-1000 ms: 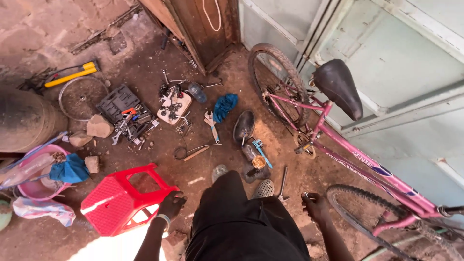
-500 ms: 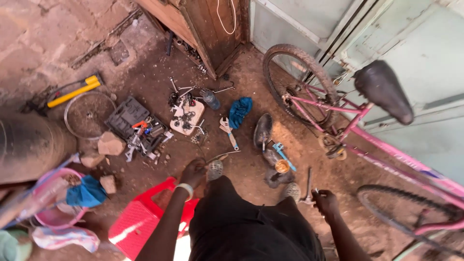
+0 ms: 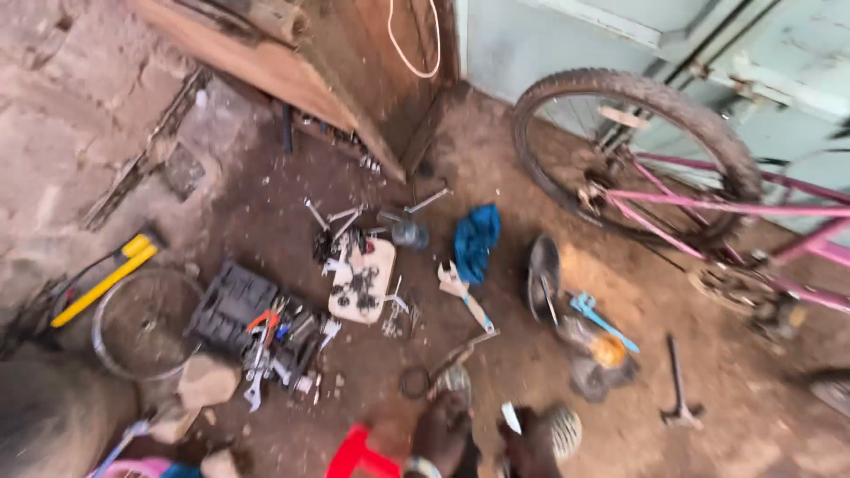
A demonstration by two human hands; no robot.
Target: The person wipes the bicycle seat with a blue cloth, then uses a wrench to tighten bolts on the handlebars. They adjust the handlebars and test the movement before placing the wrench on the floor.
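I see both hands low and close together, reaching down to the dirt floor [image 3: 531, 354]. My left hand [image 3: 443, 432] is just beside a small black ring [image 3: 413, 382], with the red stool [image 3: 357, 457] next to it. My right hand [image 3: 534, 447] touches a small pale piece [image 3: 511, 417]. It is too blurry to tell if either hand grips. Since half a second ago, the hands came closer together and the view tipped toward the tools.

Open-air bicycle repair workshop: scattered tools [image 3: 274, 341], pink bicycle [image 3: 699, 208], dirt floor [image 3: 496, 177].
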